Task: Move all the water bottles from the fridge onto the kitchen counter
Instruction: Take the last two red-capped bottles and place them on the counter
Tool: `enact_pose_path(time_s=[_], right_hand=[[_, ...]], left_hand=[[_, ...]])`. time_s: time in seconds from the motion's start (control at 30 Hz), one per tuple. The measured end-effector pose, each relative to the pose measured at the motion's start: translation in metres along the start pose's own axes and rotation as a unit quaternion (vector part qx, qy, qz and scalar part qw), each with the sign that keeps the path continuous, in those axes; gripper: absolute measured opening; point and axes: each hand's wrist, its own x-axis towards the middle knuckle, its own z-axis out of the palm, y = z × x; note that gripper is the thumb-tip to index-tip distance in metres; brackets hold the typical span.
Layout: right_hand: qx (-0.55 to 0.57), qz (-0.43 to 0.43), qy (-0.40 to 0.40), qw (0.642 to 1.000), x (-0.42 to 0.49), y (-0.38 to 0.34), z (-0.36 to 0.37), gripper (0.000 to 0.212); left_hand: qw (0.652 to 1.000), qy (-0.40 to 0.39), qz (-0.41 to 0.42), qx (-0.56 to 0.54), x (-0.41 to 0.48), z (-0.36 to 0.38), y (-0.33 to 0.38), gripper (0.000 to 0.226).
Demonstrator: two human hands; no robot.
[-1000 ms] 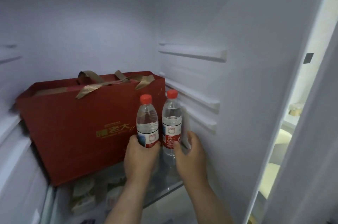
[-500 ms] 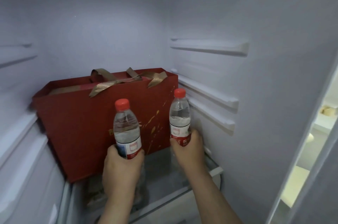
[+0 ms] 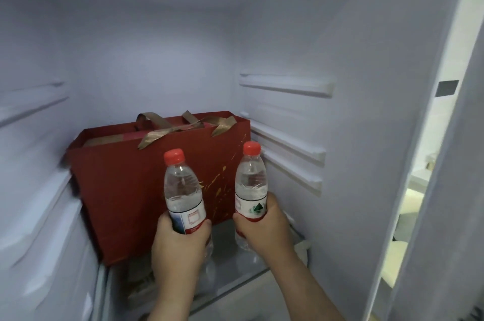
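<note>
A: Where are the 2 bottles?
B: Inside fridge (image 3: 366,85), upright, above glass shelf (image 3: 235,268). L hand (image 3: 180,244) grips left bottle (image 3: 182,189); R hand (image 3: 264,226) grips right bottle (image 3: 251,182).
A: Behind them?
B: Red gift bag (image 3: 125,189), w/ gold handles.

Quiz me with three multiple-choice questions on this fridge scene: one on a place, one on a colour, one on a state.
1. Where is the red gift bag?
A. behind the bottles
B. outside the fridge
C. in a hand

2. What colour are the bottle caps?
A. blue
B. red
C. green

3. What state are the bottles in?
A. lying flat
B. uncapped
C. held upright

Answers:
1 A, it stands on the glass shelf behind them.
2 B, both caps are red.
3 C, the left hand grips the left bottle, the right hand grips the right bottle.
</note>
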Motion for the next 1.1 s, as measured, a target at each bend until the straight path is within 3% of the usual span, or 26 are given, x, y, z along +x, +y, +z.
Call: enact_pose_path(time_s=[0.17,0.47,0.73,0.97,1.1], right_hand=[[-0.009,-0.051,0.035,0.998,-0.022,-0.043,-0.036,0.055],[-0.01,-0.102,0.113,0.988,-0.101,-0.127,-0.134,0.044],[-0.043,-0.163,0.153,0.974,-0.197,-0.181,-0.249,0.046],[-0.079,-0.157,0.205,0.963,-0.286,-0.189,-0.366,0.041],[-0.104,-0.144,0.276,0.944,-0.346,-0.189,-0.437,0.037]], left_hand=[[0.995,-0.037,0.093,-0.022,-0.008,-0.013,0.048,0.038],[0.96,-0.133,0.236,-0.077,-0.069,-0.042,0.124,0.052],[0.918,-0.236,0.239,-0.209,-0.159,-0.076,0.193,0.034],[0.85,-0.353,0.27,-0.282,-0.27,-0.076,0.249,0.039],[0.809,-0.421,0.263,-0.313,-0.348,-0.067,0.275,0.04]])
